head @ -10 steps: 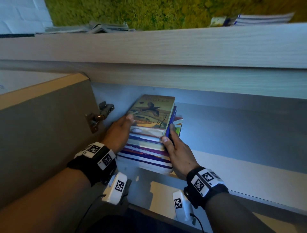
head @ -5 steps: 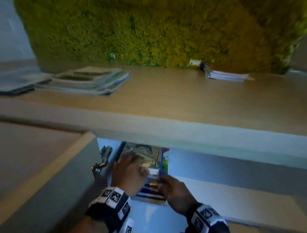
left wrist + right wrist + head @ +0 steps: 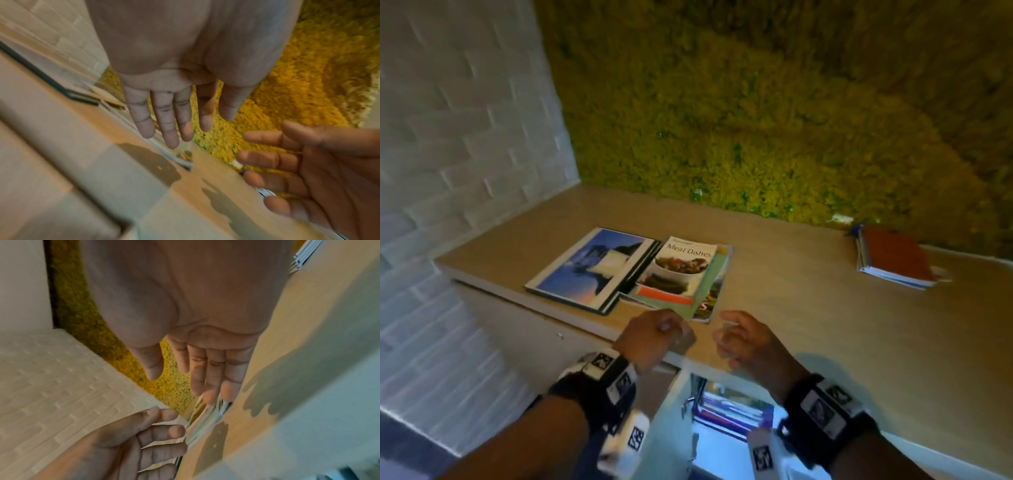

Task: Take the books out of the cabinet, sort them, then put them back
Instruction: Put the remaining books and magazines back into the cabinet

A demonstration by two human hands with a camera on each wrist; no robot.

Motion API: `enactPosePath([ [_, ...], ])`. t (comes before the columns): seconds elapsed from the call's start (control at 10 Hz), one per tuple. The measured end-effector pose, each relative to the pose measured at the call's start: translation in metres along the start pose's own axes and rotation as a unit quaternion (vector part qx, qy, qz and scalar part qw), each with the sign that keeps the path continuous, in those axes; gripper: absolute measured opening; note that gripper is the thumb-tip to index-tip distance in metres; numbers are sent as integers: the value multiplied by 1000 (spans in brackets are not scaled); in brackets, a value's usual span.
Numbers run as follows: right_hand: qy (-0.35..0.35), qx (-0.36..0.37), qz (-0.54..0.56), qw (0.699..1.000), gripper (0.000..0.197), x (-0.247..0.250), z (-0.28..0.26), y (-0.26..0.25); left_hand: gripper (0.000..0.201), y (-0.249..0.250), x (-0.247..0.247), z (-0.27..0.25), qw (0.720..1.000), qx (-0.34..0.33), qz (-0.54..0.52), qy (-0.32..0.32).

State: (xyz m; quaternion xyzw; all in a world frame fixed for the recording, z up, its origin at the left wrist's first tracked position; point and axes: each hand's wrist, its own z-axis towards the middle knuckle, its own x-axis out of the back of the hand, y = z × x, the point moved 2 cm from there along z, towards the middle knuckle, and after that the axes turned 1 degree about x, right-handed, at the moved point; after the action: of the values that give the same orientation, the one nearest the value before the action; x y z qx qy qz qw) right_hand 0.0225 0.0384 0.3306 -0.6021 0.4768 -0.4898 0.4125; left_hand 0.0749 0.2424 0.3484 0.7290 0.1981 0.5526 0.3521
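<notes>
My left hand and right hand hover empty over the front edge of the cabinet top, fingers relaxed and straight in both wrist views. Just beyond them lies a "Meat Dishes" book on other thin books, beside a large blue photo book. A red-covered stack sits at the far right. Below the top, a stack of books lies inside the cabinet. In the left wrist view my left hand faces my right hand; the right wrist view shows my right hand.
The open cabinet door stands below my left wrist. A white brick wall closes the left side and a green moss wall rises behind the cabinet top.
Both hands have let go of the book stack inside the cabinet and risen above the cabinet top. The view has swung up from the shelf to the top surface.
</notes>
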Motion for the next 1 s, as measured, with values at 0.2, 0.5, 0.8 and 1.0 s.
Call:
enactPosePath([
  [0.2, 60, -74, -16, 995, 26, -1, 91, -23, 39, -27, 63, 107, 994, 80, 46, 67],
  [0.5, 136, -148, -62, 978, 25, -8, 171, -12, 25, -56, 66, 197, 984, 88, 153, -20],
  [0.8, 189, -229, -11, 955, 17, 6, 204, 5, 78, -78, 48, 233, 990, 120, 73, 5],
  [1.0, 182, -277, -25, 943, 27, 22, 192, 9, 45, -71, 41, 224, 992, 120, -3, -32],
])
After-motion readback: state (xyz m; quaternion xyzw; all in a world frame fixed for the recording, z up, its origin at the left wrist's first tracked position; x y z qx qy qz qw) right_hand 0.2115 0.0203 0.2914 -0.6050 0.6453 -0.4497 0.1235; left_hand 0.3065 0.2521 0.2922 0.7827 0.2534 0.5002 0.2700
